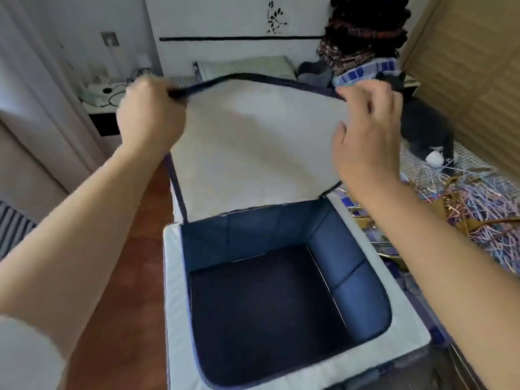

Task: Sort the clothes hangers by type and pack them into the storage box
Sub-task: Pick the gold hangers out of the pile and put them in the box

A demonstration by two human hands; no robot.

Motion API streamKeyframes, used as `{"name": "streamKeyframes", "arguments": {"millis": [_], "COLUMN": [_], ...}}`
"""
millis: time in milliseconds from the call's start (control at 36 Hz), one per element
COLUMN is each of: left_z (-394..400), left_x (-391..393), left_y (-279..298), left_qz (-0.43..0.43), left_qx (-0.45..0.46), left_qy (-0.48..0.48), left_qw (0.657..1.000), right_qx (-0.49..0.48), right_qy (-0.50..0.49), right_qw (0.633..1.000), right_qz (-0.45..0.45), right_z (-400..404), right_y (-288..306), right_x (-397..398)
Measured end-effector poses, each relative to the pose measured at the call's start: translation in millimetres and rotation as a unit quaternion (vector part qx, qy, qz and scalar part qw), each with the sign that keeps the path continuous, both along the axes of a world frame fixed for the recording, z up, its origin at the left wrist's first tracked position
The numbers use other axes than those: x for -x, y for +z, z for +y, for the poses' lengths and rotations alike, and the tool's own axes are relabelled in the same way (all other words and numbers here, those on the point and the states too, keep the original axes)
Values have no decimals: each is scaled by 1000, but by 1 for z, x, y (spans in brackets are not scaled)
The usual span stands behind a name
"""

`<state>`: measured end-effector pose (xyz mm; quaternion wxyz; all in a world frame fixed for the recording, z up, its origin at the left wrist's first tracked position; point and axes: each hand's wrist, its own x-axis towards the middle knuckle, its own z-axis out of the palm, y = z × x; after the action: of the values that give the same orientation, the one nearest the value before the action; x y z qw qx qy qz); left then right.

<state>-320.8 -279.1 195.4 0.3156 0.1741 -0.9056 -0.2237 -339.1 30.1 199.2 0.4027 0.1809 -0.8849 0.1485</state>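
The near edge of the storage box (281, 291) is cut off by the bottom of the frame, and its outer walls are mostly hidden; only the white top rim and the dark blue interior show. The interior holds nothing visible. The box stands at the near left edge of the bed, beside the wooden floor (118, 277). Its long axis cannot be told from this view.

The lid (253, 147), white on its inner face with a dark zip border, is hinged at the far side of the box and stands raised, tilted away from the person. The left hand (149, 114) has its fingers curled round the lid's upper left edge; motion blur hides the fingertips. The right hand (365, 128) pinches the upper right edge, with the remaining fingers loosely spread.

The hangers (472, 201) lie in a tangled heap on the bed, right of the box, partly hidden by the right forearm and cut off by the right frame edge. Single hanger types are hard to make out. A dark garment (422, 128) lies beyond the heap.
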Motion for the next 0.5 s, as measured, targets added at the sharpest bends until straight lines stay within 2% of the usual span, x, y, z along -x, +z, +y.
{"name": "streamKeyframes", "arguments": {"millis": [28, 83, 111, 139, 194, 250, 306, 361, 389, 500], "left_z": [-11, -20, -18, -10, 17, 51, 75, 89, 91, 83], "left_x": [26, 58, 63, 63, 49, 21, -9, -25, -31, -35], "left_y": [10, 10, 6, 0, -29, -74, -128, -176, -195, -230], "left_qz": [4, -38, -57, -63, -60, -97, -189, -285, -313, -368], "left_qx": [-49, -148, -135, -69, 72, 137, 199, 275, 300, 309], "left_qy": [67, 168, 173, 144, -10, -208, -319, -335, -327, -253], "left_qw": [997, 974, 974, 985, 996, 964, 907, 855, 840, 840], "right_qx": [-15, -54, -71, -85, -116, -155, -180, -188, -188, -200], "right_qy": [-27, -18, 5, 26, 40, 17, -13, -41, -49, -48], "right_qw": [999, 997, 993, 986, 960, 923, 886, 849, 837, 823], "right_qz": [-11, -55, -90, -141, -253, -352, -428, -493, -512, -529], "right_z": [-2, -3, -1, 2, 12, 29, 47, 65, 72, 82], "right_y": [-3, -20, -32, -44, -73, -103, -127, -142, -148, -161], "right_x": [5, 8, 5, 1, -9, -18, -26, -34, -37, -46]}}
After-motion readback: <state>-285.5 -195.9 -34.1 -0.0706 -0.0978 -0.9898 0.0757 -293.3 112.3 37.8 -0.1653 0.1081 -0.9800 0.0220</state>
